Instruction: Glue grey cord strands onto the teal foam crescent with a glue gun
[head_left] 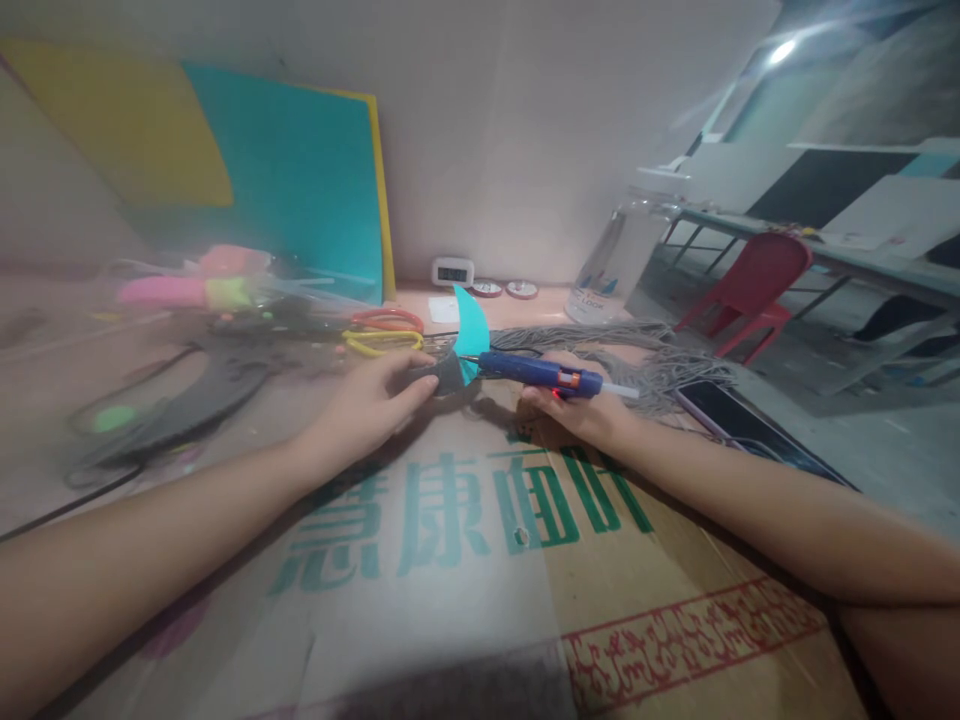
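Observation:
Near the middle of the head view, my left hand [382, 395] pinches a dark grey piece [448, 374] between thumb and fingers; its material I cannot make out. A curved turquoise piece [472, 328] stands up at the far end of it. My right hand [577, 405] is wrapped round a blue glue gun [525, 369] with a whitish glue stick poking out of its back. The nozzle points left and meets the spot where the grey and turquoise pieces come together. Below both hands lies a flat cardboard sheet [480, 600] with green printed characters.
Scissors [382, 335] with red and yellow handles lie behind my left hand. Grey cords [637, 345] and a phone [757, 430] are at the right. A clear plastic jug [619, 260], a small digital clock [453, 271] and coloured sheets [300, 180] stand by the wall.

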